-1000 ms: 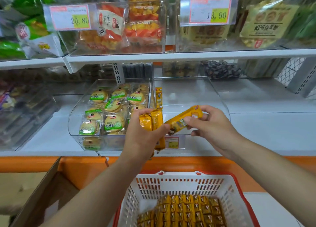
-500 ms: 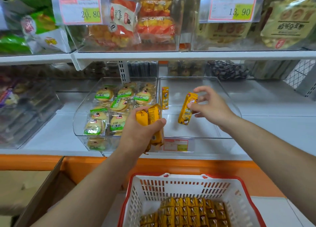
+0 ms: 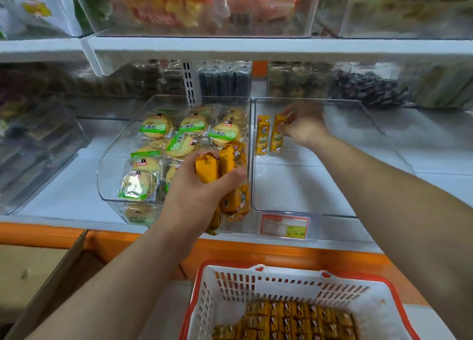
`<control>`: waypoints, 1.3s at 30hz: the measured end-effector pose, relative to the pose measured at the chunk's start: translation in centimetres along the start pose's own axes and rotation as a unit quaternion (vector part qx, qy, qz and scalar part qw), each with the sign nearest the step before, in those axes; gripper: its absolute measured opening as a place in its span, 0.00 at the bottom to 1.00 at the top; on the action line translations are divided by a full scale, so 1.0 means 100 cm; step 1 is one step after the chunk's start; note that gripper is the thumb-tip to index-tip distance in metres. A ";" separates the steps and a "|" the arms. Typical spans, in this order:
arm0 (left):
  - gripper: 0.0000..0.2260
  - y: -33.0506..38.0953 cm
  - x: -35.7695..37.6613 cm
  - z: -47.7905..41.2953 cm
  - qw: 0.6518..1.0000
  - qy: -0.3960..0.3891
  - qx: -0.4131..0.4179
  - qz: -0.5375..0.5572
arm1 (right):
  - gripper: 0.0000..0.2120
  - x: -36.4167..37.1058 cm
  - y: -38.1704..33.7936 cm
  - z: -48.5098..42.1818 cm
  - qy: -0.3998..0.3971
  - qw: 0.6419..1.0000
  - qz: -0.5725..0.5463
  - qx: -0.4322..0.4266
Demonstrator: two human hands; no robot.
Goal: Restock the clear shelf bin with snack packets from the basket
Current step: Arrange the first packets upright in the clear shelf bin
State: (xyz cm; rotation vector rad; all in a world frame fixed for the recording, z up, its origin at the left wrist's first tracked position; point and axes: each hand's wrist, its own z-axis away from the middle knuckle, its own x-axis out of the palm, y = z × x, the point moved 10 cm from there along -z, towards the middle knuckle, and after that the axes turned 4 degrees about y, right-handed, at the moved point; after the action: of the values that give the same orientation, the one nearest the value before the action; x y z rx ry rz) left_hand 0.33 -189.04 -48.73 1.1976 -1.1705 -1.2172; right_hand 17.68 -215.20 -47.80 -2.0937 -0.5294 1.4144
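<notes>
A clear shelf bin (image 3: 304,186) sits on the lower shelf at centre right. One yellow snack packet (image 3: 262,135) stands upright at its back left. My right hand (image 3: 304,124) reaches into the bin and grips a second yellow packet (image 3: 277,137) upright beside the first. My left hand (image 3: 202,186) hovers before the bin's left wall, closed around a bunch of yellow snack packets (image 3: 225,176). A white basket with a red rim (image 3: 256,283) stands below, with several yellow packets (image 3: 289,319) in rows inside.
A second clear bin (image 3: 110,160) to the left holds several green-labelled round cakes (image 3: 179,140). A price tag (image 3: 285,225) hangs on the shelf front. An open cardboard box (image 3: 48,286) sits at lower left. An upper shelf (image 3: 256,47) overhangs.
My right hand has carried one packet away from my left hand and deep into the bin, setting it upright beside the packet standing there. The view has tilted downward and closer.
</notes>
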 end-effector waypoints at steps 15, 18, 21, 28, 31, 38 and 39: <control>0.20 0.002 -0.009 -0.002 1.000 0.019 -0.001 0.009 | 0.29 -0.014 0.004 0.016 -0.011 0.997 0.066 0.032; 0.13 0.008 -0.005 0.004 0.999 0.018 0.002 0.029 | 0.18 -0.045 -0.015 0.054 0.025 1.000 0.011 0.008; 0.10 0.015 0.006 0.012 0.999 0.000 0.000 0.051 | 0.09 -0.065 -0.035 0.113 -0.004 0.989 -0.151 -0.001; 0.13 0.016 0.037 0.036 0.993 -0.043 -0.046 0.101 | 0.13 -0.052 -0.064 0.245 -0.217 0.916 -0.332 0.057; 0.12 0.018 0.049 0.046 0.990 -0.053 -0.052 0.116 | 0.22 -0.057 -0.071 0.257 -0.224 0.914 -0.333 0.058; 0.12 0.028 0.065 0.055 0.993 -0.061 -0.014 0.104 | 0.17 -0.077 -0.055 0.250 -0.179 0.916 -0.351 0.079; 0.13 0.029 0.064 0.055 0.994 -0.056 0.000 0.097 | 0.15 -0.077 -0.053 0.250 -0.177 0.907 -0.370 0.090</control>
State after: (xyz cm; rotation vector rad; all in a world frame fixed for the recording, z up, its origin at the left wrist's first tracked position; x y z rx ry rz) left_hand -4.93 -195.52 -45.67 1.0006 -1.3359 -1.1488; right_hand -8.49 -210.19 -46.27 -1.2590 -1.1438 1.2959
